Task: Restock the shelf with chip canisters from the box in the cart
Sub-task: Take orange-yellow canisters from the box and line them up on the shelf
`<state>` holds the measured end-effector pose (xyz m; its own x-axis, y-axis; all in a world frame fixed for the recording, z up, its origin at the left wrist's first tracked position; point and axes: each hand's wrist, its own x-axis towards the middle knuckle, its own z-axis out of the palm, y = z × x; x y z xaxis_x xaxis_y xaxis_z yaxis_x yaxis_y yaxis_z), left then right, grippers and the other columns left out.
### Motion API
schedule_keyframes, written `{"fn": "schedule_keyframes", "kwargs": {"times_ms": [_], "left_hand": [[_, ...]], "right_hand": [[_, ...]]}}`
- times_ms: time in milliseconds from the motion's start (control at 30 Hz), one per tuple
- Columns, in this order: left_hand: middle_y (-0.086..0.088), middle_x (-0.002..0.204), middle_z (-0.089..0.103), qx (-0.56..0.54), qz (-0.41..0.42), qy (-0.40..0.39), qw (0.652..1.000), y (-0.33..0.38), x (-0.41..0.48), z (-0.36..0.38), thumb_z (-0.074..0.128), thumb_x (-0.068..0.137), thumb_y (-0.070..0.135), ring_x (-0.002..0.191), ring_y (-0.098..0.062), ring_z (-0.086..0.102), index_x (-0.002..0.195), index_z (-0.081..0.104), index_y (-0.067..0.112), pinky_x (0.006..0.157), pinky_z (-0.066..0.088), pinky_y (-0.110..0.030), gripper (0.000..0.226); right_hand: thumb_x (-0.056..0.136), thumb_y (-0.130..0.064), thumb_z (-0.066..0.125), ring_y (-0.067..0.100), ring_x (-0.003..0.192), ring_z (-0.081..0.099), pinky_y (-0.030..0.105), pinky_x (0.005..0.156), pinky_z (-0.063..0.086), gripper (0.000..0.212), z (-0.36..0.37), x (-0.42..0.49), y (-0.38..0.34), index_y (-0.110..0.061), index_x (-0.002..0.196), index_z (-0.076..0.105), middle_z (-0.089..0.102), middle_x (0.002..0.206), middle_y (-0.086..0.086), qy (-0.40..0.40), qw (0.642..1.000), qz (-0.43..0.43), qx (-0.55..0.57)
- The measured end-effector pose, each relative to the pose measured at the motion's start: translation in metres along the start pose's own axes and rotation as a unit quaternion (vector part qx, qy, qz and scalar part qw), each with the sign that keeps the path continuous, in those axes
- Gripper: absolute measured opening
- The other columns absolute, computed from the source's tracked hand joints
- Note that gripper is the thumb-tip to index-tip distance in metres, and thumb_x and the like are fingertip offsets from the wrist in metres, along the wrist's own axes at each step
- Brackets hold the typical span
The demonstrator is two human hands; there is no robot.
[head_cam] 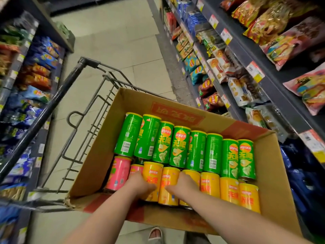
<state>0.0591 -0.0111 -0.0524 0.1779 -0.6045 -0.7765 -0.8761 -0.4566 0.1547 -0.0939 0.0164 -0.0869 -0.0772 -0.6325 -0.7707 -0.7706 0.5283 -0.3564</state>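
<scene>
In a supermarket snack aisle, we look down on a person's two bare arms reaching into an open cardboard box (pixel 98 155) that sits in a wire cart (pixel 79 110).

The left hand (pixel 140 184) grips the leftmost yellow canister (pixel 152 175), thumb laid across its face and fingers curled down its left side. The right hand (pixel 182 184) grips the second yellow canister (pixel 168 175), thumb across the label and fingers curled over its right side. We cannot tell how far those fingers reach, since they are hidden behind the hand. The two thumbs point toward each other, close but apart.

The chip canisters lie on their sides in the box. A row of green canisters (pixel 177 147) runs along the box's far edge. A row of yellow canisters (pixel 228 189) runs along its near edge. Pink canisters (pixel 118 173) fill the near left corner, just beside the left hand.

The right-hand shelf (pixel 246 55), hung with price tags, carries bags of crisps and biscuits and stands just beside the box's right edge. A left-hand shelf (pixel 10 81) of snack bags stands beyond the cart's handle. Pale floor tiles (pixel 114 41) run between them, and a sandalled foot (pixel 154 234) shows below the box's near edge.
</scene>
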Motion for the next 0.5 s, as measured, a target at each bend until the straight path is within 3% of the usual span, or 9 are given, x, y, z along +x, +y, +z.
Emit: {"fn": "schedule_keyframes", "kwargs": {"times_ms": [200,500], "left_hand": [[-0.013,0.136,0.046,-0.011,-0.001,0.004,1.0,-0.002,0.0,0.001,0.075,0.077,0.039,0.122,-0.027,0.049,0.138,0.029,0.004,0.095,0.041,-0.031,0.084],[-0.013,0.13,0.052,-0.081,0.022,0.001,0.996,-0.005,-0.007,0.0,0.076,0.075,0.04,0.116,-0.028,0.054,0.136,0.032,0.007,0.092,0.044,-0.034,0.082]], "right_hand": [[0.078,-0.056,0.067,0.027,0.115,0.057,0.033,0.078,0.047,0.091,0.01,-0.007,-0.009,-0.014,0.142,0.019,0.055,0.13,0.005,0.043,0.999,0.018,0.015],[0.071,-0.049,0.075,0.028,0.123,0.049,0.035,0.093,0.045,0.093,0.016,-0.015,-0.006,-0.015,0.14,0.024,0.046,0.135,0.008,0.099,0.988,0.033,0.113]]}}
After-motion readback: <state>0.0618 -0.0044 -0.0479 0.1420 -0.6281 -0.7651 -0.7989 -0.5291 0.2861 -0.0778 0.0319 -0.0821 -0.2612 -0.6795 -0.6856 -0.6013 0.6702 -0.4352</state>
